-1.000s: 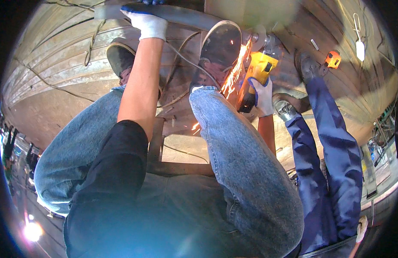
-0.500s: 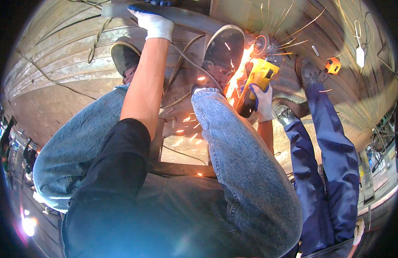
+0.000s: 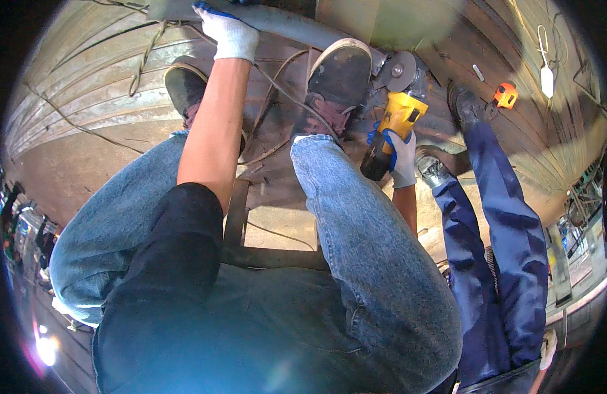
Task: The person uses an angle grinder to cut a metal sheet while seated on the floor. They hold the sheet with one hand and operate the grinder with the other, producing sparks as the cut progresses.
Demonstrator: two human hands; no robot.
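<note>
My left hand [image 3: 231, 34], in a white and blue work glove, is closed over the edge of a long grey metal bar [image 3: 297, 27] at the top; its fingertips are partly out of sight. Right of my right shoe [image 3: 339, 71], my gloved right hand [image 3: 402, 156] is wrapped around the dark body of a yellow angle grinder [image 3: 404, 110]. The grinder's round disc [image 3: 399, 72] points away from me, close to the bar's right end. No sparks come off it. Whether disc and bar touch, I cannot tell.
Another person's legs in navy trousers [image 3: 507, 190] and dark boots stand close on the right. An orange tape measure [image 3: 505, 96] and a small white stick [image 3: 478, 72] lie beyond. Cables [image 3: 277, 85] cross the metal floor around my feet; a white tag [image 3: 547, 80] sits far right.
The bright stream of sparks has stopped, and the disc now shows clearly as grey. The grinder has shifted slightly. My left hand keeps its hold on the bar, a little further up in view.
</note>
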